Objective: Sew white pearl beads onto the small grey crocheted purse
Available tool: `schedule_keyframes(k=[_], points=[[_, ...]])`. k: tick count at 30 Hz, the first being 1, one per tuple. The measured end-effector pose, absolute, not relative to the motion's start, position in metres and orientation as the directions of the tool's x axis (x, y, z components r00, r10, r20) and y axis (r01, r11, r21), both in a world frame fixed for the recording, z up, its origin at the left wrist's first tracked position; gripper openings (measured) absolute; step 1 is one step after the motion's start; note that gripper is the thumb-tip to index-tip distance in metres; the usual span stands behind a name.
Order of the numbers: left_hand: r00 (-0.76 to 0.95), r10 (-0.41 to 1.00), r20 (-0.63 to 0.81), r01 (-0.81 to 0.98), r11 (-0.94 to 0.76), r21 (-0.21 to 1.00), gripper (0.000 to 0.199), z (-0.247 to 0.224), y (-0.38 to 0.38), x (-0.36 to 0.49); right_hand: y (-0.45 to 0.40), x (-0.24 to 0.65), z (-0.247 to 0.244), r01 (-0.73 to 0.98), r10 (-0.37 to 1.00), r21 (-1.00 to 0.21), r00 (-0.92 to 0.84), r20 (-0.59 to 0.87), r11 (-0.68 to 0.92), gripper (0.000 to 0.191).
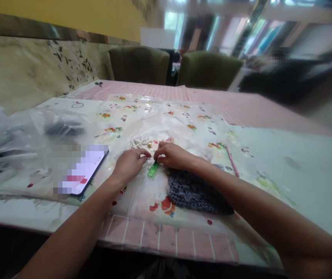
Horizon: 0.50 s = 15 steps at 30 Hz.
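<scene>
One smartphone [92, 167], one crocheted piece [195, 192], one green plastic item [152, 170], one pink stick [232, 162], one pair of scissors [99, 84], two upholstered chairs [138, 65] [208, 70]; white beads [138, 142] beyond counting.

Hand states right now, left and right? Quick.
Left hand: fingers curled near the white beads; grip can't be told.
Right hand: fingers curled by the upper end of the green object; grip can't be told.

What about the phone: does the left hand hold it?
No, the phone lies on the patterned table cover, apart from the left hand.
</scene>
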State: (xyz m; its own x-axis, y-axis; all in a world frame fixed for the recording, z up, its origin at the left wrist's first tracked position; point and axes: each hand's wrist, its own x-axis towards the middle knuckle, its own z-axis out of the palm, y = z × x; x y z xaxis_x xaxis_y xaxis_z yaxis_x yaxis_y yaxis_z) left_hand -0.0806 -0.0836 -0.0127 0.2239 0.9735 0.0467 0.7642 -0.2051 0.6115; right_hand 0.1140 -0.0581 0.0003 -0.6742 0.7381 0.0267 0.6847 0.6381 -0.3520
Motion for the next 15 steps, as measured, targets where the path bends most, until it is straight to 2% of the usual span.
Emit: schedule_keyframes(k=[3, 9, 11, 15], points=[[0.261, 0.965, -0.031, 0.862, -0.218, 0.458, 0.029, -0.012, -0.086, -0.079, -0.058, 0.123, -0.004, 0.659, 0.701, -0.323, -0.712, 0.020, 0.679, 0.019], [0.092, 0.996, -0.017, 0.968, -0.086, 0.235, 0.030, -0.009, -0.086, -0.083, -0.050, 0.131, -0.003, 0.674, 0.704, -0.326, -0.709, -0.032, 0.663, 0.018], [0.080, 0.997, 0.015, 0.973, -0.081, 0.214, 0.029, -0.011, -0.085, -0.085, -0.047, 0.128, 0.001, 0.730, 0.759, -0.305, -0.651, -0.036, 0.612, 0.016], [0.099, 0.991, 0.085, 0.957, -0.119, 0.265, 0.027, -0.013, -0.083, -0.087, -0.043, 0.112, 0.001, 0.813, 0.841, -0.287, -0.540, -0.041, 0.507, 0.005]])
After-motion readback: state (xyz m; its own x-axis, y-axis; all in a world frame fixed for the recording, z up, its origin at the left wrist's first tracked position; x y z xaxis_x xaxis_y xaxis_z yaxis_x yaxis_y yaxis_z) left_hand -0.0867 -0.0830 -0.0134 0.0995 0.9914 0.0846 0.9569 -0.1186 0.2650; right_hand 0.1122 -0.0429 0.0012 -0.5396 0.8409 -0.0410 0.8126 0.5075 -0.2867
